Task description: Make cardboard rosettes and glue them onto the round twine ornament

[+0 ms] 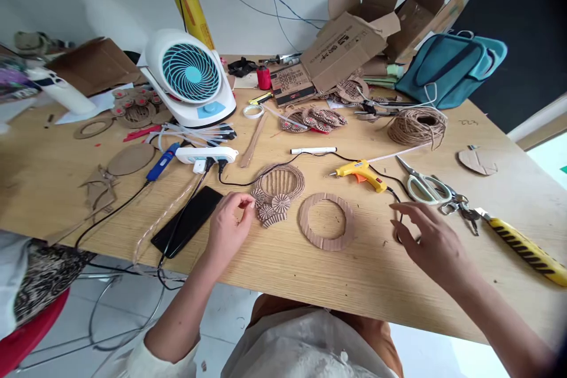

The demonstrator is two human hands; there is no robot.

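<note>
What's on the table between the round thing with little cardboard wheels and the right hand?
In the head view, a flat cardboard ring lies between, nearer the wheel-decorated piece; black cord shows close by the right hand.

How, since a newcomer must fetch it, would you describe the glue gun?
From the white fan, go right to the white marker. Between that marker and the right hand lies the glue gun. Its yellow pistol shape and orange trigger distinguish it from the nearby scissors.

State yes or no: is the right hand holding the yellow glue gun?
No, the yellow glue gun lies on the table, apart from the right hand.
</note>
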